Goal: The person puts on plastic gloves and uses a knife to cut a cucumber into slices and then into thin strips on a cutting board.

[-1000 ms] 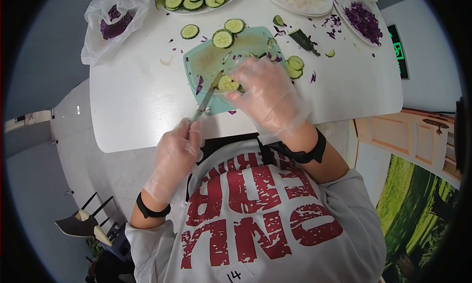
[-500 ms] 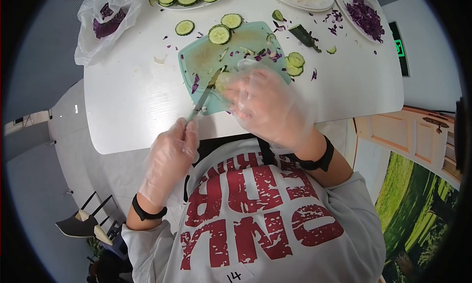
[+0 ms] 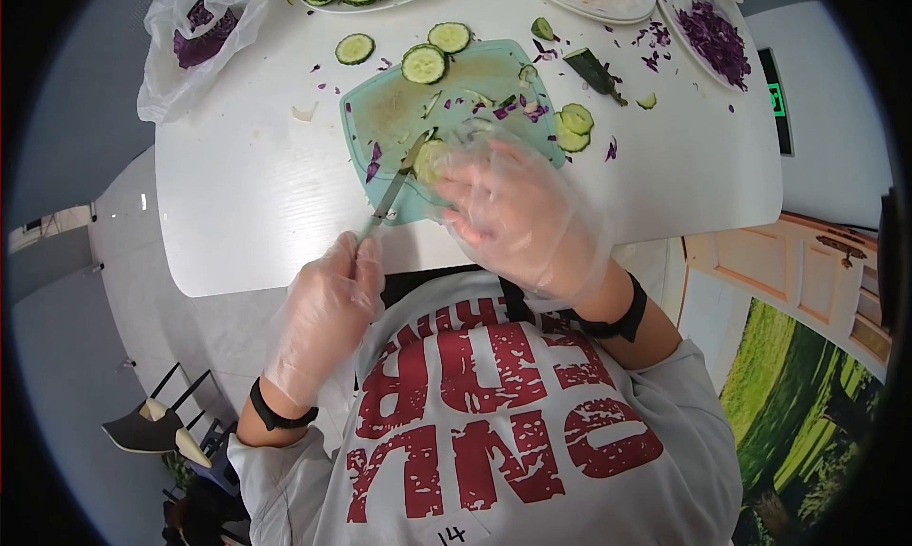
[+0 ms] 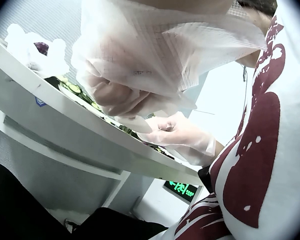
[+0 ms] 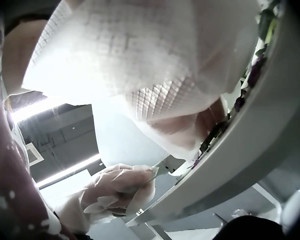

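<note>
Left hand [image 3: 328,290] grips 1 knife [image 3: 394,190], blade over board [image 3: 380,100]. Right hand [image 3: 522,204] nearer board's front edge than 1 s ago, fingers at 1 cucumber slice [image 3: 427,161] on board; can't tell if gripping. 2 far-edge slices [image 3: 424,65], 2 right-side slices [image 3: 573,133].

white table [image 3: 242,190] | teal cutting board [image 3: 385,100] | cucumber slices [image 3: 355,48] | cucumber piece [image 3: 589,69] | plates [image 3: 587,11] | plastic bag [image 3: 171,85] | purple scraps [image 3: 655,36]

Cucumber slice [image 3: 430,160] — more covered by right fingers [image 3: 462,171].

The shirt [image 3: 570,503] bears red letters [image 3: 522,385] and a label [image 3: 451,535] reading "14".
</note>
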Demonstrator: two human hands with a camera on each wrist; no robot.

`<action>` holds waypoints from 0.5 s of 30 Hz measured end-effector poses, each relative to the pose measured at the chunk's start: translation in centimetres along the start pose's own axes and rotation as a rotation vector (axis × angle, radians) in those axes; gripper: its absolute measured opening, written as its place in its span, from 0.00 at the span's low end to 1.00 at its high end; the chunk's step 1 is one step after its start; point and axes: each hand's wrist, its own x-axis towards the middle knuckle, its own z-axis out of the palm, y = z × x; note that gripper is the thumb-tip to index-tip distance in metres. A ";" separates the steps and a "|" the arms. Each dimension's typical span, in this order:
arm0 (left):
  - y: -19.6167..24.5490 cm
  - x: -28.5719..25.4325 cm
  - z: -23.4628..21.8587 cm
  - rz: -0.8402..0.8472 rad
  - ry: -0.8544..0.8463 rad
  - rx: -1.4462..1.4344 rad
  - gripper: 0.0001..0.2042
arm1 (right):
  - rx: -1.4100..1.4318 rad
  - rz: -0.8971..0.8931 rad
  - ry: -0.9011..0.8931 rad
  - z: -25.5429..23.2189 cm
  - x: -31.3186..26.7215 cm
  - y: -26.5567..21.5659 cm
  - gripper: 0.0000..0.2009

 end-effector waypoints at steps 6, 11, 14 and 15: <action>-0.7 0.1 0.8 0.096 0.098 0.079 0.14 | 0.044 -0.035 0.062 0.7 -0.2 0.3 0.06; -0.6 0.1 1.1 0.187 0.154 0.201 0.14 | 0.055 -0.049 0.088 0.8 -0.3 0.4 0.07; -0.5 0.4 0.9 0.178 0.137 0.221 0.13 | 0.063 -0.033 0.083 0.8 -0.3 0.3 0.07; -0.5 0.5 0.8 0.139 0.117 0.222 0.13 | 0.050 -0.036 0.069 0.6 -0.2 0.3 0.08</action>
